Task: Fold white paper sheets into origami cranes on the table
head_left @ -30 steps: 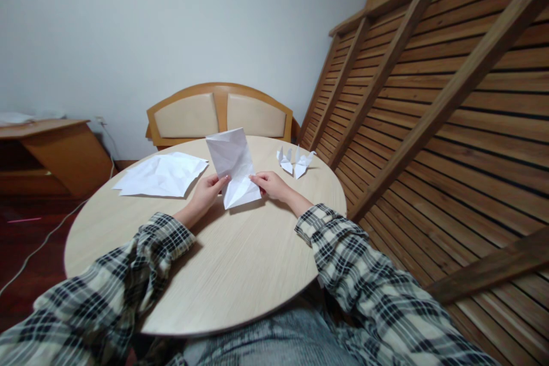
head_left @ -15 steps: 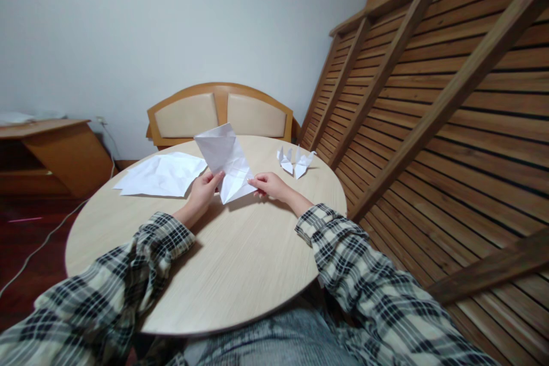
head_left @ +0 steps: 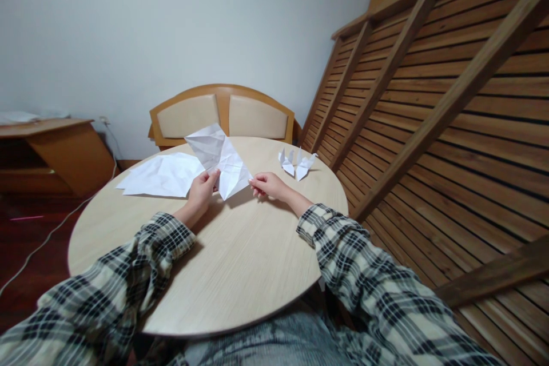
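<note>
At the far left edge of the round table (head_left: 223, 274) a loose pile of creased white sheets (head_left: 162, 175) lies flat. Just right of it the left hand (head_left: 201, 193) pinches the folded paper (head_left: 221, 159), thumb and fingers clamped on its lower left edge. The paper is lifted off the tabletop, tilted, its upper part leaning toward the far left. The right hand (head_left: 268, 185) grips the paper's lower right corner between closed fingertips. Farther right, near the table's far right edge, two small folded paper cranes (head_left: 297, 163) stand side by side, well apart from both hands.
</note>
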A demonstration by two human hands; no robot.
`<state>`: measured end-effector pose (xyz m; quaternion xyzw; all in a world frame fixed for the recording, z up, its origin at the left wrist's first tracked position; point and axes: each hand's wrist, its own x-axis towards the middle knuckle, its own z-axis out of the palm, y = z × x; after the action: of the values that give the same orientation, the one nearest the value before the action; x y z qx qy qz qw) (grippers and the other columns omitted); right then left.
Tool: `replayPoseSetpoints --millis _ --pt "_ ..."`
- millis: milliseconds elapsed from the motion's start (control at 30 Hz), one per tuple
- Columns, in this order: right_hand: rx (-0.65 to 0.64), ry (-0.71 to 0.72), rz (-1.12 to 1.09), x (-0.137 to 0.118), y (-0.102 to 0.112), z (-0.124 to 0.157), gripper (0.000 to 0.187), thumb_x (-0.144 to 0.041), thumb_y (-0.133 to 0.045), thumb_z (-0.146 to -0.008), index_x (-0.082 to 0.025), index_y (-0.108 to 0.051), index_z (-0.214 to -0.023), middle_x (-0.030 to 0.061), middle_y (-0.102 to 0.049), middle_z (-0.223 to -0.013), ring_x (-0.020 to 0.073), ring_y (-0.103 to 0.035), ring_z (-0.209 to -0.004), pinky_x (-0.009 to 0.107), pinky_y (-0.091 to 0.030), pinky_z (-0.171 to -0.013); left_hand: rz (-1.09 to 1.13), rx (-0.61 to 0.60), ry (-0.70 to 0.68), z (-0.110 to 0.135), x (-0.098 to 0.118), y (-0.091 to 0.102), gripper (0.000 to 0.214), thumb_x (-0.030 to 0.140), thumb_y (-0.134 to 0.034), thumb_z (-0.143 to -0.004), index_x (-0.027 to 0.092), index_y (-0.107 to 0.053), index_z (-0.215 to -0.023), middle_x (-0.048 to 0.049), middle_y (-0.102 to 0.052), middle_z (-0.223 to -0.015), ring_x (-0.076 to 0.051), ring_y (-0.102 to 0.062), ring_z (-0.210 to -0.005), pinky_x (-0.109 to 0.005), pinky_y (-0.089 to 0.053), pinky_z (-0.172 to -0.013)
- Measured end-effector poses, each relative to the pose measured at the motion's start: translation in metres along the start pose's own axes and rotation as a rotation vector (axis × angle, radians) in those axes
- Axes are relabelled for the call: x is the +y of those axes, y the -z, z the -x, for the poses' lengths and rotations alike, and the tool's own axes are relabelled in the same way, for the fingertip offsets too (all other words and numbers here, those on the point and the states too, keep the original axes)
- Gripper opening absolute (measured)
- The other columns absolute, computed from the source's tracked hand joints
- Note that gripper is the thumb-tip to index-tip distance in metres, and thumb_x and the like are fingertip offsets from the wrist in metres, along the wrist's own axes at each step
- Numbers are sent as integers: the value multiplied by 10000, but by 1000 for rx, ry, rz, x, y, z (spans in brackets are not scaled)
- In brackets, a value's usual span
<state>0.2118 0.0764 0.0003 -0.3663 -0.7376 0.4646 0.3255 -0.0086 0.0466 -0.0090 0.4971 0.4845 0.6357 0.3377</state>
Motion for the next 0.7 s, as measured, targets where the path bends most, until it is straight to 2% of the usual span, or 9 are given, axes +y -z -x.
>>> replayPoseSetpoints --millis 200,333,433,500,567,700 --pt "-79 16 91 -27 6 -38 296 -195 -534 -944 -137 -594 -660 24 -620 -584 84 -538 -498 202 -407 -482 63 145 -25 -6 -3 2 268 397 -608 -802 193 -492 -672 38 -482 -582 -106 -444 -494 -221 -375 -456" --pt "-8 64 -4 -33 -2 -54 304 -208 -521 -952 -150 -562 -656 9 -599 -563 84 -529 -498 201 -420 -509 126 171 -9 -11 -5 4 256 386 -588 -833 193 -496 -692 11 -525 -637 -120 -511 -533 -237 -444 -491" --pt "78 109 -73 -22 -9 -51 298 -218 -489 -959 -157 -558 -676 -6 -572 -572 93 -528 -515 218 -431 -543 118 160 -3 -11 -6 4 253 380 -593 -830 196 -491 -687 12 -521 -631 -120 -505 -527 -238 -443 -483" --pt "37 116 10 -12 -10 -43 299 -244 -514 -945 -153 -569 -665 0 -571 -577 101 -520 -524 230 -421 -554 89 148 -14 -9 -5 3 270 394 -611 -814 199 -485 -675 25 -498 -605 -118 -487 -517 -236 -432 -472" --pt "49 152 82 -3 -7 -36 301 -273 -512 -942 -154 -575 -673 12 -590 -615 110 -533 -564 240 -416 -587 63 119 -31 -7 -5 2 286 425 -626 -795 195 -503 -680 28 -495 -596 -121 -485 -523 -240 -434 -483" --pt "100 209 299 9 3 -25 328 -343 -539 -919 -156 -601 -658 21 -595 -642 127 -531 -627 258 -391 -648 45 19 -46 -1 0 0 314 489 -630 -761 178 -589 -783 1 -582 -687 -139 -535 -592 -263 -469 -551"
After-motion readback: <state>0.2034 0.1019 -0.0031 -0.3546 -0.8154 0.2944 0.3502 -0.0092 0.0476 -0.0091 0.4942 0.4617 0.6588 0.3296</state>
